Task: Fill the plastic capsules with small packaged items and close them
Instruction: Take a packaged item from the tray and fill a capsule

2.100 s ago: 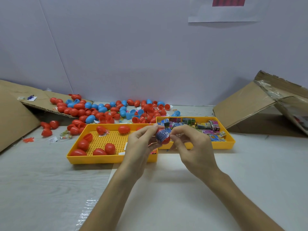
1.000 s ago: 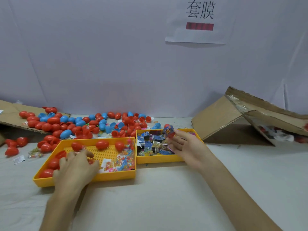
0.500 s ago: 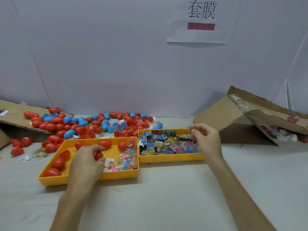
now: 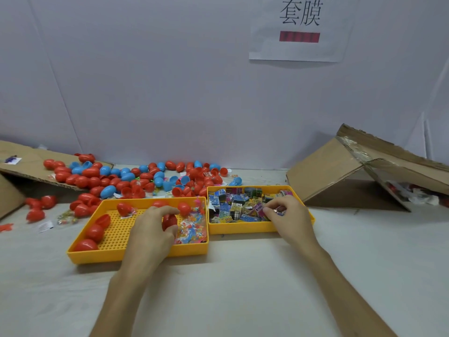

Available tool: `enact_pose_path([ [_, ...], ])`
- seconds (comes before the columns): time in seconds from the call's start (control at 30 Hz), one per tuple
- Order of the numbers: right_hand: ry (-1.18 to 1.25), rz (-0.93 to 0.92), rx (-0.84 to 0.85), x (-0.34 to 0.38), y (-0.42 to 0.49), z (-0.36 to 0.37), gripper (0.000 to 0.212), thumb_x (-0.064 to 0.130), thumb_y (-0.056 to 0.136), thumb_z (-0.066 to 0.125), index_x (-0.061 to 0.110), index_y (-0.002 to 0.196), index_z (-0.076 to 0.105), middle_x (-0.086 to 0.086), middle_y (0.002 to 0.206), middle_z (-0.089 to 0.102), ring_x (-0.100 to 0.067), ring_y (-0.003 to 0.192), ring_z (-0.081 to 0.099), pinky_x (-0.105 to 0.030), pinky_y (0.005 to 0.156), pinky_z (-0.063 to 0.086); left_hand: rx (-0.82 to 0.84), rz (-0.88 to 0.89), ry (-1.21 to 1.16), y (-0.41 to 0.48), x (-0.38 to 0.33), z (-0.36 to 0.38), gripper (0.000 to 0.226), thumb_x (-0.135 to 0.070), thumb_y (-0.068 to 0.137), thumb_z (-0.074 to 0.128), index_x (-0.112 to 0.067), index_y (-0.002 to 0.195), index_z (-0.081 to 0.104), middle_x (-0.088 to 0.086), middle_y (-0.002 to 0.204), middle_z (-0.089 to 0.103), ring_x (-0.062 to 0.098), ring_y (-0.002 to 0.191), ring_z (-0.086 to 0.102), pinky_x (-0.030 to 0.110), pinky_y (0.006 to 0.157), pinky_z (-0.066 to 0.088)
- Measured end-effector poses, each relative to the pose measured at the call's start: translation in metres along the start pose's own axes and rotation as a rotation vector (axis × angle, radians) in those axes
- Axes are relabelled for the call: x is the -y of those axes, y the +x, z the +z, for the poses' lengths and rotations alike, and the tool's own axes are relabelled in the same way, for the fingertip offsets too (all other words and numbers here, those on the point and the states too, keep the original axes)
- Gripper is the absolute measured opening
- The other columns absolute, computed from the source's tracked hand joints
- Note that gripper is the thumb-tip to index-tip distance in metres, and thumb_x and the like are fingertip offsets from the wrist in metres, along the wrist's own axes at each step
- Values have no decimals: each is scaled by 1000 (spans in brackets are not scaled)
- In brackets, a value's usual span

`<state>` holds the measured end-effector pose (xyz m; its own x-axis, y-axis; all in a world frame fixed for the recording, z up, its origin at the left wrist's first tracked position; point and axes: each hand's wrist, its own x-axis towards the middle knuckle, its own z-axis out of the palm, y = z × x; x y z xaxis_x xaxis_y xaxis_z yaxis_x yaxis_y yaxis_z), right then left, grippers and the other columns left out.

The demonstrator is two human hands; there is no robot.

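Wall [image 4: 170,81]: white, with a paper sign [image 4: 300,27] fixed at the upper right.
Table [image 4: 243,288]: pale, with a tipped cardboard box [image 4: 323,171] on the right and a cardboard sheet [image 4: 24,164] on the far left.
Capsule pile [image 4: 136,178]: red and blue capsules heaped along the wall behind the trays, some lying on the cardboard sheet.
Left tray [image 4: 136,256]: yellow with a pegged floor. It holds loose red capsules [image 4: 93,231] at its left and back, and clear toy bags [image 4: 192,227] at its right end.
Right tray [image 4: 243,228]: yellow, set against the left tray's right wall and full of small printed packets [image 4: 233,205].
Left hand [image 4: 150,229]: in the left tray, thumb and fingers curled round a red capsule [image 4: 169,221].
Right hand [image 4: 289,220]: in the right tray, fingers bent down among the packets with the tips at a pink packet [image 4: 260,211]. Whether they pinch it cannot be told.
Change: half a second ago the right hand hung above the tray's far edge, and now it is down in the packets. The left hand is over the same capsule.
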<state>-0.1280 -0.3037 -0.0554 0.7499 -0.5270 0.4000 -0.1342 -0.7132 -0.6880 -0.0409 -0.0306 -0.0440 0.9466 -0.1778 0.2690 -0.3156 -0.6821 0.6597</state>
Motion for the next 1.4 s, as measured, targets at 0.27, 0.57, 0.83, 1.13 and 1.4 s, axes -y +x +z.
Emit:
enact_pose_path([
  [0.27,403,52,-23,13,-2,-4,9,10,93,70,16,87,74,3,82,74,-12,79,69,-20,73,53,-48,30,-57,-2,-4,0,41,-9,90,73,-33,124,67,-4,123,66,12,105,58,35,93,55],
  [0.57,1011,263,232,45,-12,-7,18,35,70,79,22,83,78,-6,84,76,-17,67,73,-20,61,56,298,14,-937,-19,-44,7,35,-4,85,68,-33,104,76,-11,102,75,10,99,70,21,73,55],
  [0.83,1005,202,341,57,-21,-3,28,35,61,82,19,81,70,-8,83,76,-18,69,74,-22,64,57,447,-31,-1157,-25,-51,9,51,-4,96,30,-22,96,78,16,105,72,15,71,57,29,62,40],
  [1.13,897,160,284,56,-25,3,37,39,63,82,15,90,76,-1,84,71,-9,79,64,-21,68,53,454,-106,-1061,-21,-48,17,21,-30,91,63,-16,90,77,6,84,66,11,63,49,22,51,37],
  [1.4,860,38,361,56,-26,4,32,28,73,78,8,97,78,-11,84,70,-14,73,59,-24,67,53,335,18,-854,-29,-51,19,34,-50,71,75,-28,97,76,-10,78,63,4,68,56,17,56,46],
])
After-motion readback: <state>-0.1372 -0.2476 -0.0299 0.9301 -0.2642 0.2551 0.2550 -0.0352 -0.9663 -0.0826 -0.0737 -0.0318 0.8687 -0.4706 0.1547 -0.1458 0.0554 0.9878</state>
